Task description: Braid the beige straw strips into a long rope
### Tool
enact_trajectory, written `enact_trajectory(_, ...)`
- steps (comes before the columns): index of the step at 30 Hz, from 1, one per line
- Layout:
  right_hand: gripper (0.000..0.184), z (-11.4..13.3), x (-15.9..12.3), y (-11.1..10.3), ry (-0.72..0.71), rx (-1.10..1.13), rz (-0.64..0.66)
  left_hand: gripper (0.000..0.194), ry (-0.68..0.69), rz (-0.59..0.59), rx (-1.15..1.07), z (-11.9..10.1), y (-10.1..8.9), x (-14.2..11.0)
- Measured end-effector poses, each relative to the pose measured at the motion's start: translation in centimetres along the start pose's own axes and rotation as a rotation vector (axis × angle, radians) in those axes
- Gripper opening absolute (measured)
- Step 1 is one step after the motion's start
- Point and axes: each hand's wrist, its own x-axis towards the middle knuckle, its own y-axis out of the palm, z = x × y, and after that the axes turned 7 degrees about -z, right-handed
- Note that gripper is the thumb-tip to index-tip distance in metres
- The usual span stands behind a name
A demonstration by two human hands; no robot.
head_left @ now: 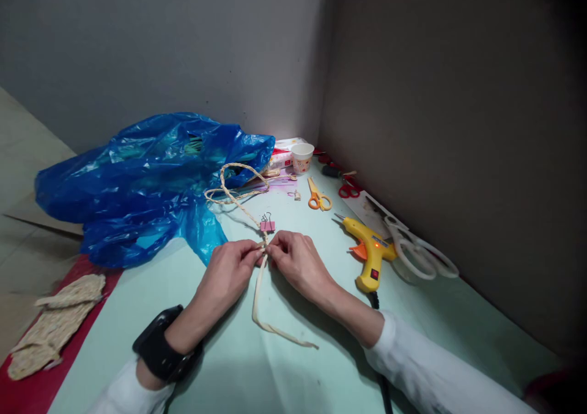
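My left hand (pixel 235 266) and my right hand (pixel 296 261) meet at the middle of the table, each pinching a pale straw-coloured braid (pixel 239 205) near its lower end. Just beyond my fingertips a pink binder clip (pixel 268 225) grips the braid. From there the finished plait runs away and loops beside a blue plastic bag. A loose, unbraided strand (pixel 257 307) hangs from my fingers toward me and bends right across the table. My fingers hide the exact point where the strands cross.
The crumpled blue plastic bag (pixel 151 175) fills the back left. A yellow glue gun (pixel 373 249), large white-handled scissors (pixel 415 255), orange-handled scissors (pixel 318 197) and a paper cup (pixel 302 157) stand or lie right and behind. A woven sandal-shaped piece (pixel 59 322) lies at left.
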Motion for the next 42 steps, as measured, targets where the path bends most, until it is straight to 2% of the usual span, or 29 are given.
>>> enact_trajectory(5, 0.019, -0.4, 0.0, 0.4, 0.034, 0.09, 0.003, 0.029, 0.04, -0.057, 0.217, -0.9, 0.3, -1.1)
enact_trajectory(8, 0.02, -1.2, 0.3, 0.8, 0.058, 0.167, 0.042, 0.027, 0.186, -0.144, 0.459, -1.2, 1.7, -2.6)
enact_trajectory(11, 0.019, -1.8, 0.7, 0.9, 0.078, 0.2, 0.057, 0.027, 0.342, -0.169, 0.743, -1.5, 3.2, -3.9)
enact_trajectory(15, 0.015, -1.6, 0.9, 0.6, 0.093, 0.202, 0.048, 0.028, 0.442, -0.16, 0.886, -1.7, 4.2, -4.7)
enact_trajectory(23, 0.012, -1.9, 1.5, 0.4, 0.127, 0.288, 0.107, 0.04, 0.385, 0.009, 0.981, -2.6, 4.5, -4.6)
enact_trajectory(25, 0.011, -1.9, 1.5, 0.4, 0.136, 0.328, 0.12, 0.037, 0.36, 0.011, 0.908, -2.6, 4.0, -4.5)
enact_trajectory(28, 0.012, -1.8, 1.3, 0.2, 0.158, 0.396, 0.141, 0.022, 0.297, -0.011, 0.624, -2.1, 2.2, -3.9)
enact_trajectory(30, 0.014, -1.6, 1.1, -0.1, 0.181, 0.441, 0.159, 0.03, 0.154, -0.049, 0.402, -1.4, 0.7, -3.1)
enact_trajectory(32, 0.015, -1.4, 1.0, -0.4, 0.205, 0.476, 0.176, 0.037, 0.046, -0.148, 0.266, -0.6, -0.5, -2.1)
enact_trajectory(33, 0.015, -1.3, 1.0, -0.5, 0.217, 0.492, 0.186, 0.035, -0.017, -0.132, 0.185, -0.3, -0.8, -1.5)
enact_trajectory(37, 0.01, -1.2, 1.1, -0.8, 0.259, 0.58, 0.212, 0.028, -0.283, 0.168, -0.233, -0.1, -0.3, 0.2)
enact_trajectory(40, 0.009, -1.5, 1.1, -0.9, 0.264, 0.591, 0.231, 0.021, -0.332, 0.306, -0.472, -0.4, 0.7, 1.0)
enact_trajectory(42, 0.01, -1.7, 1.1, -1.0, 0.199, 0.502, 0.245, 0.022, -0.342, 0.369, -0.555, -0.5, 0.9, 1.3)
